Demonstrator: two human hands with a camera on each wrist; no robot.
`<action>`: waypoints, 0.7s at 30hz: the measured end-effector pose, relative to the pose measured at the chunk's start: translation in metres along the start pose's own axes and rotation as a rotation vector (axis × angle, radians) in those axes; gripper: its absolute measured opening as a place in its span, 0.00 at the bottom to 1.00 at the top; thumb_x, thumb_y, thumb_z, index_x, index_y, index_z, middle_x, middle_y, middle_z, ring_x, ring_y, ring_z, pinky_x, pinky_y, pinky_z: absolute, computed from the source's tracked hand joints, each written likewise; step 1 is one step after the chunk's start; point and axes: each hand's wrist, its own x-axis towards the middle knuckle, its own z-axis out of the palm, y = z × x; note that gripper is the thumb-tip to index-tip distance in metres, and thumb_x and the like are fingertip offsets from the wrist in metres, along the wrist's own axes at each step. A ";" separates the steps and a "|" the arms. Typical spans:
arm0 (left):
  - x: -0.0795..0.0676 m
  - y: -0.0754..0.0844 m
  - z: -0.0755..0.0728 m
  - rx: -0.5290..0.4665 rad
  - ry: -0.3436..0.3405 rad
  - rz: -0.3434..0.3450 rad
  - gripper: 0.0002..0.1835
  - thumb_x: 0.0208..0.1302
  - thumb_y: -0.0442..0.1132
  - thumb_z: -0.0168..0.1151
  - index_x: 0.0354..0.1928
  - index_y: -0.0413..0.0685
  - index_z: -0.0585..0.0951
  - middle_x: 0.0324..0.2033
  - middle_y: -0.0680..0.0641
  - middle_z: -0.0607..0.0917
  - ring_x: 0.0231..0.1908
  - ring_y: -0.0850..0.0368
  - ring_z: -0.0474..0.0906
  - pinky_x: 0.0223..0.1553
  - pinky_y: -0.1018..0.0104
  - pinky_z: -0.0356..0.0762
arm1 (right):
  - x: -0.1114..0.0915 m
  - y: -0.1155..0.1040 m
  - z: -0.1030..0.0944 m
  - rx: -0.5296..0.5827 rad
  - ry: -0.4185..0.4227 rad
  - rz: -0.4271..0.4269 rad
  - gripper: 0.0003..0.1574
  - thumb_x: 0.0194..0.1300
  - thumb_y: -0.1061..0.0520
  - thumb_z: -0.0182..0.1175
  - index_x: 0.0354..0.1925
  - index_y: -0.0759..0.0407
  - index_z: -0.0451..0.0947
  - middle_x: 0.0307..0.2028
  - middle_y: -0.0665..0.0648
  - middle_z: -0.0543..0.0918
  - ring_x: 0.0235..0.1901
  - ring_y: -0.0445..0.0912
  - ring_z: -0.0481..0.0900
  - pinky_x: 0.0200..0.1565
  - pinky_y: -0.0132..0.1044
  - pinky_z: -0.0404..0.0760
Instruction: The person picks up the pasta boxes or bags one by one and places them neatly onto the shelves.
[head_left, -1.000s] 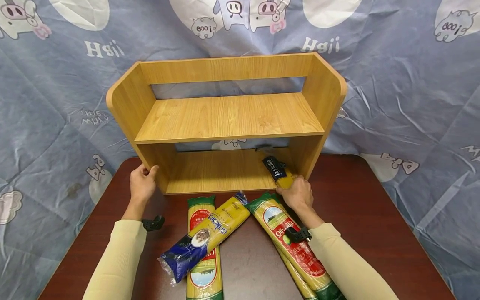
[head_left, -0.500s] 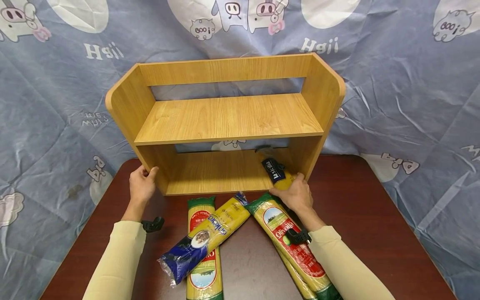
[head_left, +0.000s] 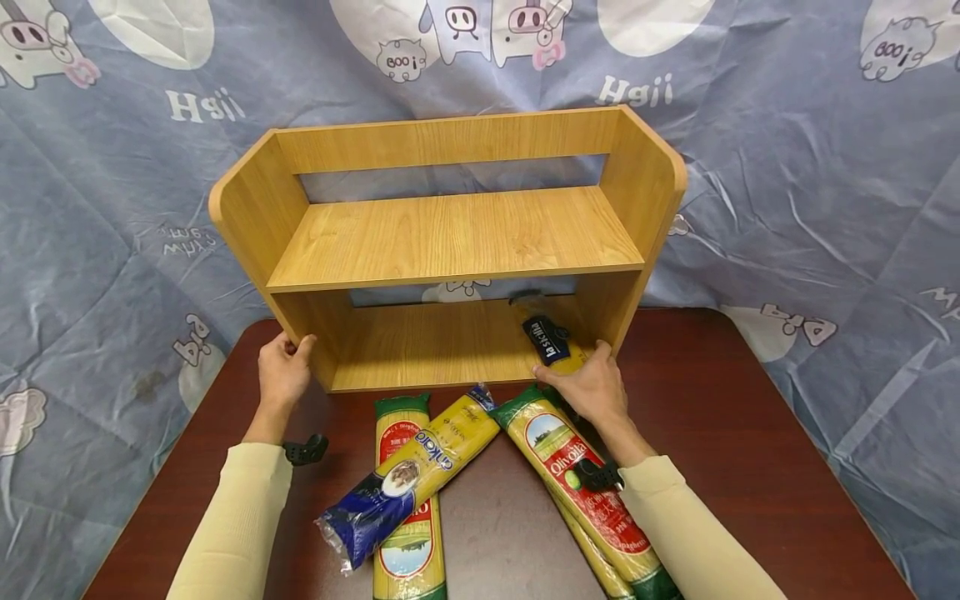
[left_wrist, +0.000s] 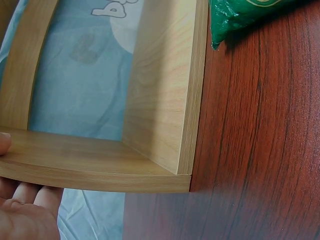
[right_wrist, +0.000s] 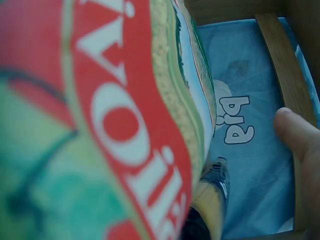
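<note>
On the left, my left hand holds the side panel of a wooden shelf; in the left wrist view its thumb lies inside and the fingers outside. A pasta packet with a dark "la sicilia" label lies in the lower compartment, at the right. My right hand is at that packet's near end, thumb and fingers spread apart. The right wrist view shows the thumb away from the packet; the other fingers are hidden there.
An Olivoilà spaghetti packet lies on another packet under my right forearm. Left of these, a blue-and-yellow ankara packet crosses another Olivoilà packet. All rest on the dark red table; a patterned cloth hangs behind.
My right thumb has moved left and the hand has spread wider at the la sicilia packet. The packet stays in nearly the same place, and my left hand keeps its hold.
</note>
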 end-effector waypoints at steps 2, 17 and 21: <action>0.000 0.000 0.000 -0.003 -0.002 0.000 0.16 0.75 0.39 0.58 0.53 0.30 0.82 0.44 0.31 0.87 0.44 0.42 0.84 0.30 0.80 0.74 | -0.001 -0.002 -0.003 0.016 0.002 -0.002 0.86 0.42 0.18 0.70 0.78 0.68 0.45 0.68 0.74 0.66 0.64 0.69 0.68 0.59 0.65 0.70; -0.001 0.000 -0.001 -0.016 -0.014 -0.013 0.17 0.75 0.39 0.58 0.54 0.31 0.82 0.44 0.31 0.87 0.45 0.41 0.84 0.30 0.80 0.75 | -0.015 -0.025 -0.024 0.114 -0.014 -0.066 0.84 0.44 0.18 0.69 0.78 0.65 0.46 0.68 0.72 0.68 0.65 0.67 0.68 0.60 0.61 0.71; 0.000 0.000 -0.001 -0.022 -0.015 -0.015 0.17 0.76 0.39 0.58 0.54 0.31 0.82 0.45 0.31 0.87 0.46 0.41 0.84 0.31 0.81 0.75 | -0.023 -0.032 -0.032 0.112 -0.021 -0.067 0.86 0.42 0.15 0.68 0.79 0.63 0.45 0.69 0.70 0.67 0.65 0.67 0.68 0.60 0.61 0.71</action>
